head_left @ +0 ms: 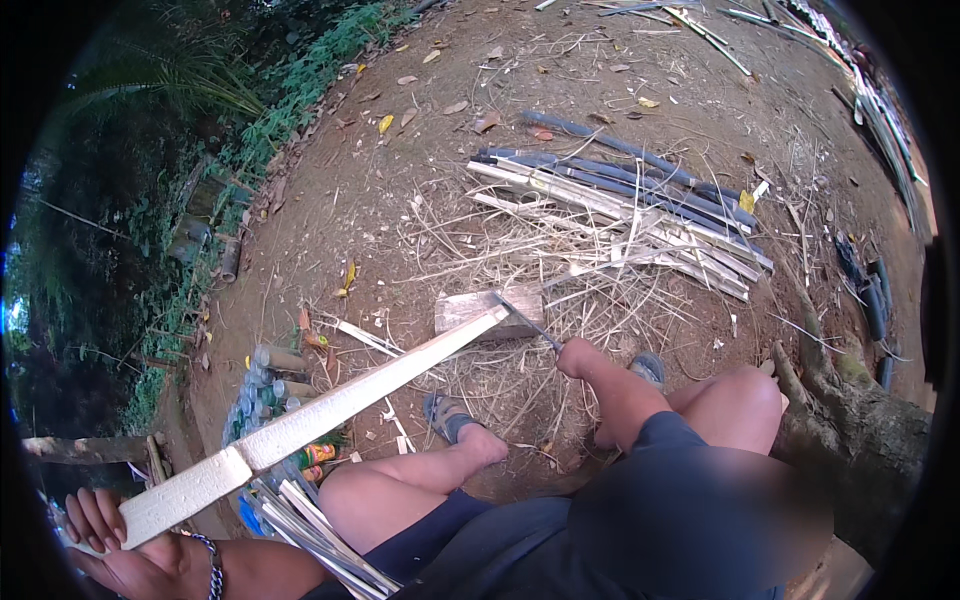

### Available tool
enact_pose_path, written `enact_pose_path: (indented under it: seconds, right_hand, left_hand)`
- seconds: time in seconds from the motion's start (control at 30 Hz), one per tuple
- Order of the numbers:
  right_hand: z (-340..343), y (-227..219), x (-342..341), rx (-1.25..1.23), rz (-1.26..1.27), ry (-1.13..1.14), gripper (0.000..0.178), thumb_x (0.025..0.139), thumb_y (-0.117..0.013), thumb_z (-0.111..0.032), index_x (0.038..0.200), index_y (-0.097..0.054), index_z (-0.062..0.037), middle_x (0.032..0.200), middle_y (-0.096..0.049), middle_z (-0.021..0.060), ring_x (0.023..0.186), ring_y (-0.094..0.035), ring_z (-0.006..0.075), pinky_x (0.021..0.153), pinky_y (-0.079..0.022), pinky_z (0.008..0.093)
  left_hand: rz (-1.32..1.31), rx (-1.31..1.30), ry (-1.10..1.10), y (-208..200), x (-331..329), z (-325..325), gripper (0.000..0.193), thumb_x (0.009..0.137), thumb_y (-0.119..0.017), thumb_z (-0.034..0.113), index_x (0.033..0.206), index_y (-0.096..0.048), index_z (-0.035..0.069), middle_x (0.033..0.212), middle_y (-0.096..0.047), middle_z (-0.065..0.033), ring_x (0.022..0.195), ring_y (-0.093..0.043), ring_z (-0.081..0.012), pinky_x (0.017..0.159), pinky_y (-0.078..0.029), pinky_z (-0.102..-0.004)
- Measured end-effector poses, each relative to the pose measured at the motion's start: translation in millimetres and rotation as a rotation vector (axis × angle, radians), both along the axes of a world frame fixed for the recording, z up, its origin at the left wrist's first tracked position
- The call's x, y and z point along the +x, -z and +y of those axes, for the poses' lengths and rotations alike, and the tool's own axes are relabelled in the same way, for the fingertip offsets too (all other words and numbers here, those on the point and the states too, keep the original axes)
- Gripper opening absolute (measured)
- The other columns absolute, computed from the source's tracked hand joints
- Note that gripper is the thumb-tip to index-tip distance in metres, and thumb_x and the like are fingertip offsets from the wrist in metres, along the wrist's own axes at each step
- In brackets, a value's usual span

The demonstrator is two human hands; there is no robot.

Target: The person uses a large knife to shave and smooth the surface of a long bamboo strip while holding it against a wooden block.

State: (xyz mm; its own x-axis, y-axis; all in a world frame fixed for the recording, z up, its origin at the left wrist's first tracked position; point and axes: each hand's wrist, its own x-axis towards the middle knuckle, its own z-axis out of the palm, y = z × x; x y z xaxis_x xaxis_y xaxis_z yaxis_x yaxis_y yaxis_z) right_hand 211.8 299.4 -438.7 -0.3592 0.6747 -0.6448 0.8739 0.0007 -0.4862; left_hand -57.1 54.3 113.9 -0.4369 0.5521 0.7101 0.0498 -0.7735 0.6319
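Note:
A long pale strip of split bamboo (350, 396), with a raised joint near its lower end, slants across the view. My left hand (135, 552) is closed around its lower left end. The upper end lies over a wooden block (456, 312) on the ground between my feet. In my right hand (577, 358) is a knife with a dark, narrow blade (527, 320). Its tip reaches over the block, right at the bamboo's far end; whether it bites into the bamboo I cannot tell. My fingers hide most of the knife's handle.
Split bamboo lengths (640, 215) lie ahead amid shavings (520, 240). Plastic bottles (262, 392) and a bundle of thin strips (318, 535) are by my left leg. Tree roots (835, 410) rise at right. Plants (290, 95) edge the dirt ground at left.

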Motion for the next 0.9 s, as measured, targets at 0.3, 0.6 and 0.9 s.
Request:
enact_pose_path:
  seconds: [0.3,0.6,0.9]
  right_hand:
    - [-28,15,0,-0.166,0.152,0.11,0.04,0.08,-0.063,-0.033,0.096,-0.066,0.003,0.089,-0.068,0.0226,0.083,-0.067,0.0346,0.074,-0.053,0.0406]
    - [-72,-127,-27,0.057,0.409,0.082,0.035,0.085,-0.059,-0.026,0.104,-0.059,0.0027,0.098,-0.064,0.0264,0.094,-0.062,0.0414,0.083,-0.05,0.0458]
    - [-164,-307,-39,0.131,0.865,-0.187,0.025,0.086,-0.058,-0.02,0.102,-0.053,-0.0005,0.083,-0.064,0.0223,0.082,-0.062,0.0408,0.073,-0.049,0.0497]
  left_hand:
    - [0.123,0.133,-0.067,0,21,10,0.051,0.095,-0.044,0.057,0.083,-0.046,0.007,0.071,-0.039,0.0001,0.054,-0.033,-0.0125,0.048,-0.033,-0.0265]
    - [0.127,0.162,-0.022,4,10,-15,0.068,0.094,-0.016,0.067,0.083,-0.04,0.004,0.07,-0.034,-0.0027,0.057,-0.034,-0.0132,0.051,-0.031,-0.0262]
    - [0.118,0.27,-0.038,15,33,-23,0.065,0.091,-0.028,0.069,0.075,-0.041,0.007,0.066,-0.036,-0.0021,0.052,-0.033,-0.0119,0.048,-0.028,-0.0261]
